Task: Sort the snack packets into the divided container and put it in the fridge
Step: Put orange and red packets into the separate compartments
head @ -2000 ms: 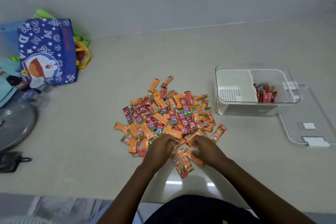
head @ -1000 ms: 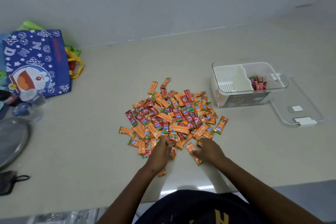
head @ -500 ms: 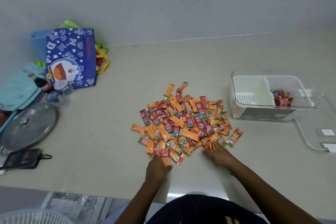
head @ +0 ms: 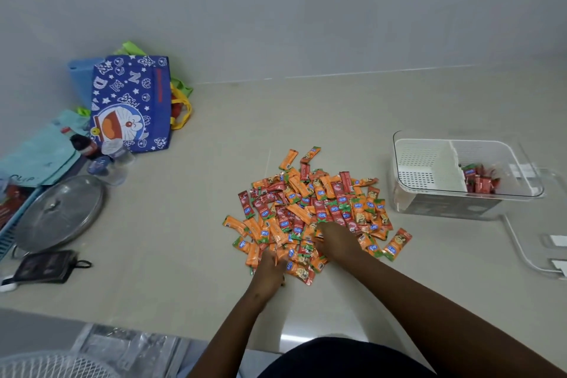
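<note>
The pale floor takes up most of what I can see, running back to a plain wall.

Far off to the left of the hands, a blue cartoon tote bag leans by the wall. Nearer than it lies a round metal lid, and nearer again a small dark pouch.

Straight ahead of both hands is the heap of snack packets, orange and red ones jumbled together on the floor.

Out to the right of the right hand, well apart from it, sits the divided container, clear with a white perforated insert. Its left compartment looks bare, and a few red packets lie in the right one. The clear lid lies flat on the floor just beyond the container, further right.

The right hand reaches into the near middle of the heap, palm down, fingers buried among the packets. I cannot tell whether it grips any.

The left hand sits at the near left edge of the heap, just beside the right. Its fingers are curled down onto the packets there, and I cannot make out whether they have hold of one.
</note>
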